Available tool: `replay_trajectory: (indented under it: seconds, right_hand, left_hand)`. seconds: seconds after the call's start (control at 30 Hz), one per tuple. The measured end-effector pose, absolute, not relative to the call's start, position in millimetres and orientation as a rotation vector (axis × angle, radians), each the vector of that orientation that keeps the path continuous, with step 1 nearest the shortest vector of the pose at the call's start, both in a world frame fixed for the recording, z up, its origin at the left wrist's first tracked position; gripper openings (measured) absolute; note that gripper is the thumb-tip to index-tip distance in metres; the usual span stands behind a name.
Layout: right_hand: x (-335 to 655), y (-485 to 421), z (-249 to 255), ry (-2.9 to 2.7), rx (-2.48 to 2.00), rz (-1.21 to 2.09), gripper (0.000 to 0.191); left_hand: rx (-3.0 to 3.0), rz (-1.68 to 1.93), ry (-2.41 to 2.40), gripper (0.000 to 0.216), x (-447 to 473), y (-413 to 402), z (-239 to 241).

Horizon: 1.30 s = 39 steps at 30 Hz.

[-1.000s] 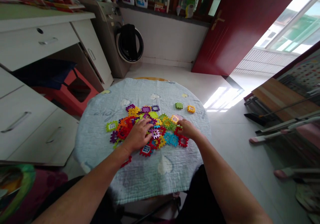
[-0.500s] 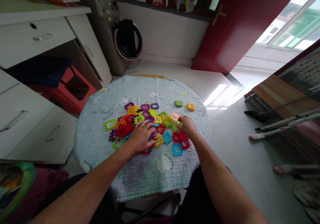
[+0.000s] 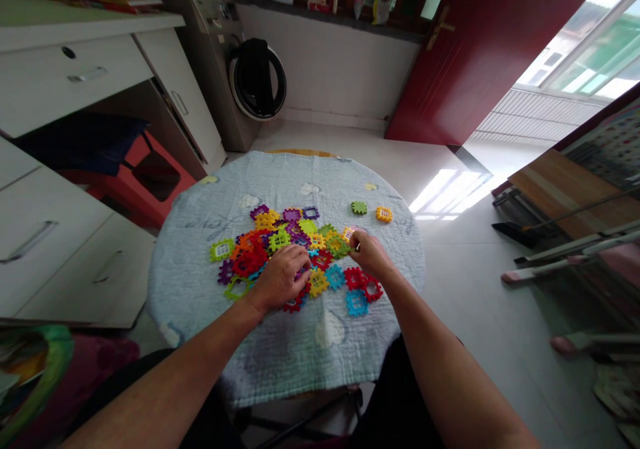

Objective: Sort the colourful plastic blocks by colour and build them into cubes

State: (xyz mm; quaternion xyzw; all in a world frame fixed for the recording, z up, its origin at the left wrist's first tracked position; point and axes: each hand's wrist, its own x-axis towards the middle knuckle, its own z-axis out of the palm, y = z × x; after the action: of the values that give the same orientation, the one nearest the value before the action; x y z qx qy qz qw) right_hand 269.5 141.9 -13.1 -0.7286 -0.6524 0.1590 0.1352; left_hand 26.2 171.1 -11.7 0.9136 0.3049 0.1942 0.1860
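Note:
A loose heap of toothed plastic interlocking blocks [image 3: 250,257] in several colours lies on the cloth-covered round table [image 3: 200,195]. My left hand [image 3: 283,272] rests at the near side of the heap, its fingers curled down over the pieces; what lies under the fingertips is hidden. At the heap's right side my right hand [image 3: 371,254] pinches the edge of a green interlocking block [image 3: 342,247]. A yellow block with a white window [image 3: 348,234] is just beyond those fingers. Red blocks [image 3: 355,277] and a blue square block [image 3: 357,302] lie below the right hand.
A green block [image 3: 359,207] and an orange block [image 3: 383,215] lie apart at the far right of the table. Beyond are a washing machine [image 3: 213,55] with its door open, a red stool [image 3: 165,175], white drawers [image 3: 50,235] and a red door [image 3: 480,49].
My left hand's fingers have drawn in from a flatter spread to a curl. My right hand has moved slightly left and closed at the green block.

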Motion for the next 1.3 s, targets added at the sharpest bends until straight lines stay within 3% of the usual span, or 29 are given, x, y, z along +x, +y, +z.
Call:
replay_trajectory:
  seconds: [0.17,0.27,0.5,0.8,0.97,1.2,1.3]
  right_hand:
    - [265.0,121.3,-10.2,-2.144,-1.802,0.675,0.019]
    - [277.6,118.6,-4.8,-2.122,-1.843,0.783,0.024]
    - [312.1,130.9,-4.6,-1.742,-2.348,0.500,0.019]
    - [274.1,144.3,-15.5,-1.961,-2.172,0.466,0.021]
    - [237.7,153.9,-30.3,-1.914,-2.289,0.341,0.045]
    - [247.5,166.1,-33.6,-1.890,-2.286,0.425,0.017]
    - [266.5,166.9,-26.8,-1.753,-2.267,0.516,0.019]
  left_hand:
    - [2.566,0.533,0.868,0.006,26.2,171.8,-10.2]
    - [2.568,0.527,0.867,0.006,26.2,171.6,-11.0]
    - [2.583,0.546,0.896,0.008,24.5,176.9,-16.2]
    - [2.568,0.672,0.952,0.007,22.8,185.2,-26.1]
    - [2.572,0.698,0.935,0.006,23.7,183.5,-23.6]
    - [2.551,0.698,0.927,0.006,21.7,184.2,-18.3]
    - [2.547,0.683,0.919,0.006,21.4,184.6,-18.4]
